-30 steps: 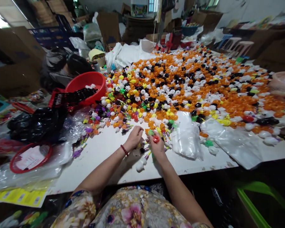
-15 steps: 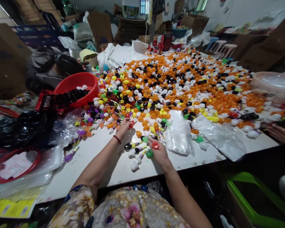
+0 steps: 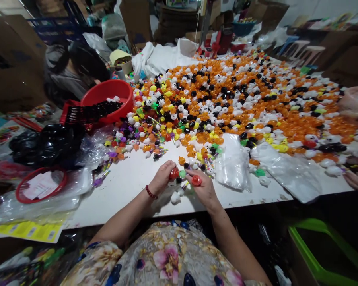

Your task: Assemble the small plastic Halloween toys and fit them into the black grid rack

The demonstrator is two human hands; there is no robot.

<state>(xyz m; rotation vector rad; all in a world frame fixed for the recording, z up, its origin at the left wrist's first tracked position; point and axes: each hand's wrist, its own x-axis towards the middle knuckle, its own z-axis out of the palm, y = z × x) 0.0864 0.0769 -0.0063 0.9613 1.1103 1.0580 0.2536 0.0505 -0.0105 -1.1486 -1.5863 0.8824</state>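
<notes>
Passage: bare desk (image 3: 113, 182), left of left hand (image 3: 164, 176) | ahead: toy heap (image 3: 226, 95) blocks | right: clear bags (image 3: 234, 169) | far left: black bag (image 3: 47, 143), red basin (image 3: 123, 97)

We hold a glossy red piece (image 3: 173, 173) in our left hand (image 3: 163, 177), just beside a small green piece (image 3: 182, 174) at our right hand (image 3: 205, 191), which also holds a round red piece (image 3: 196, 180).
</notes>
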